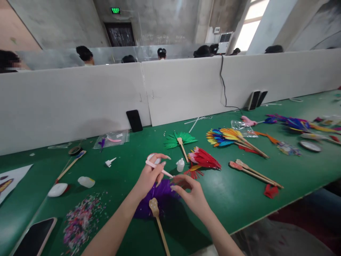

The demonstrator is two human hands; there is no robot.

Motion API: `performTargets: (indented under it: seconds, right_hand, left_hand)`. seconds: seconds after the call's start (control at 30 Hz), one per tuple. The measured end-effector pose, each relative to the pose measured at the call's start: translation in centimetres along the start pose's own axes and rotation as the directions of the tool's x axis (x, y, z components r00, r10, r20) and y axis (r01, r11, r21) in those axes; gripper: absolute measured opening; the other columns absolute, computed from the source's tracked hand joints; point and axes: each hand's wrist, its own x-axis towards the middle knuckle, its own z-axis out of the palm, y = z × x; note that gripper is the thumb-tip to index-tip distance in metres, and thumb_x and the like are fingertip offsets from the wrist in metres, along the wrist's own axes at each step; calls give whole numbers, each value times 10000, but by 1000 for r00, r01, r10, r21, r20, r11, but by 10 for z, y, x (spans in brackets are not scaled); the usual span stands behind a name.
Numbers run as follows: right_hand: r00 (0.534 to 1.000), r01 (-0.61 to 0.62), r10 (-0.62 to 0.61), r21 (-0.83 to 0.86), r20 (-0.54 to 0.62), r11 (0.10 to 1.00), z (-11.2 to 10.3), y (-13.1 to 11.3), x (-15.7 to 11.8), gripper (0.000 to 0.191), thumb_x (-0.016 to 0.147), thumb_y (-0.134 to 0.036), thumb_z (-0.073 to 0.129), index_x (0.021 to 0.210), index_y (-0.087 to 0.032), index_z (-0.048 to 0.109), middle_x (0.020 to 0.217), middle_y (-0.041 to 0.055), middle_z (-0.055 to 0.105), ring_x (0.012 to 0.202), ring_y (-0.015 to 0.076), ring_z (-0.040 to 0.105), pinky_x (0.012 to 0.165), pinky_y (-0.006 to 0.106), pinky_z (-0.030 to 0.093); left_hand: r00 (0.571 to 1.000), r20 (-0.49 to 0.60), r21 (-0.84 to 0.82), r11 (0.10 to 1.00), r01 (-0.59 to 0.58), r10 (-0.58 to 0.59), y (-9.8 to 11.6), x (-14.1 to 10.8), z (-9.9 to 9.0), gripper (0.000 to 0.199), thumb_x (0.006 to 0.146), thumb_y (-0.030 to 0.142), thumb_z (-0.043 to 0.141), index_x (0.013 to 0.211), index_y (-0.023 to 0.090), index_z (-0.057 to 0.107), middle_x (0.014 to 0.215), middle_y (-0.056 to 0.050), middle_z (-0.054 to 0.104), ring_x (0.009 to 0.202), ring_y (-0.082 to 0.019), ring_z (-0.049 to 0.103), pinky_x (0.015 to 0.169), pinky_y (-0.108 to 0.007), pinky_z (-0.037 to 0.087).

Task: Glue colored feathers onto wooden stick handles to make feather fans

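My left hand (150, 176) grips a pale pink tweezer-like tool (160, 168), its tip pointing right. Close to that tip, my right hand (188, 190) has thumb and forefinger drawn together; anything between them is too small to name. Beneath both hands lies a fan of purple feathers (149, 202) with a wooden stick (161, 227) whose rounded head rests on it. A small white bottle (180, 165) stands just beyond my hands, beside red and pink feathers (205, 159). Behind is a green feather fan (186, 139) on a stick.
Colourful sequins (82, 220) are heaped at the lower left near a phone (36, 236). Yellow and blue feather fans (226, 137) and loose sticks (255, 173) lie to the right. A white partition (186, 90) borders the green table (223, 220); several people's heads show behind it.
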Motion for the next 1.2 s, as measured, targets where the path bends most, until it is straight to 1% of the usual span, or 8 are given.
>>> performTargets:
  seconds: [0.17, 0.43, 0.53, 0.87, 0.93, 1.03, 1.1, 1.2]
  right_hand:
    - [994, 112, -113, -90, 2, 990, 4, -33, -3, 141, 785, -258, 577, 706, -155, 632, 627, 27, 652, 562, 136, 589, 548, 227, 473]
    - [932, 363, -317, -422, 179, 830, 1, -57, -8, 128, 843, -204, 540, 770, -175, 640, 689, 28, 664, 577, 127, 576, 532, 216, 412]
    - [911, 412, -365, -441, 190, 798, 5, -62, -9, 118, 846, -185, 541, 777, -185, 636, 706, 27, 675, 601, 130, 595, 543, 211, 417]
    - [831, 532, -552, -395, 73, 749, 17, -75, -6, 164, 871, -183, 486, 809, -190, 637, 723, 42, 681, 592, 116, 603, 546, 200, 450]
    - [825, 543, -559, -400, 88, 738, 17, -77, -6, 155, 867, -165, 494, 818, -187, 640, 745, 44, 686, 607, 116, 605, 560, 200, 447]
    - [860, 504, -485, -426, 162, 751, 14, -81, -8, 127, 851, -153, 532, 805, -188, 646, 746, 29, 686, 605, 116, 600, 545, 199, 425]
    - [881, 472, -410, -459, 235, 752, 12, -84, -9, 118, 842, -158, 555, 784, -193, 652, 729, 15, 680, 601, 117, 600, 539, 201, 414]
    - [873, 484, -348, -512, 342, 710, 8, -89, -13, 123, 851, -182, 556, 783, -203, 656, 721, 4, 675, 608, 122, 608, 561, 208, 414]
  left_hand:
    - [999, 38, -76, 996, 36, -34, 12, -24, 9, 290, 825, 355, 490, 1056, 183, 524, 367, 107, 327, 330, -58, 245, 376, -190, 164]
    - [997, 31, -163, 984, 76, -72, 20, -34, -2, 272, 804, 347, 513, 1024, 187, 517, 363, 106, 309, 323, -53, 214, 372, -200, 135]
    - [995, 25, -214, 971, 104, -101, 22, -37, -6, 262, 804, 325, 515, 1018, 174, 526, 366, 102, 321, 339, -47, 209, 385, -193, 144]
    - [993, 48, -503, 856, 120, -111, 28, -47, -10, 240, 810, 373, 545, 959, 184, 543, 354, 107, 331, 307, -35, 193, 367, -171, 203]
    - [992, 46, -514, 848, 125, -119, 30, -48, -11, 251, 805, 382, 546, 958, 184, 542, 356, 107, 334, 301, -37, 191, 356, -172, 185]
    - [993, 54, -493, 861, 122, -110, 30, -50, -15, 231, 812, 359, 538, 962, 184, 539, 363, 109, 341, 298, -34, 177, 354, -176, 173]
    - [991, 75, -431, 893, 130, -108, 29, -50, -19, 227, 817, 339, 533, 984, 185, 536, 366, 111, 338, 306, -31, 166, 362, -175, 171]
    - [985, 110, -288, 944, 159, -132, 28, -51, -25, 281, 820, 347, 527, 1053, 191, 526, 377, 108, 341, 314, -34, 169, 363, -180, 140]
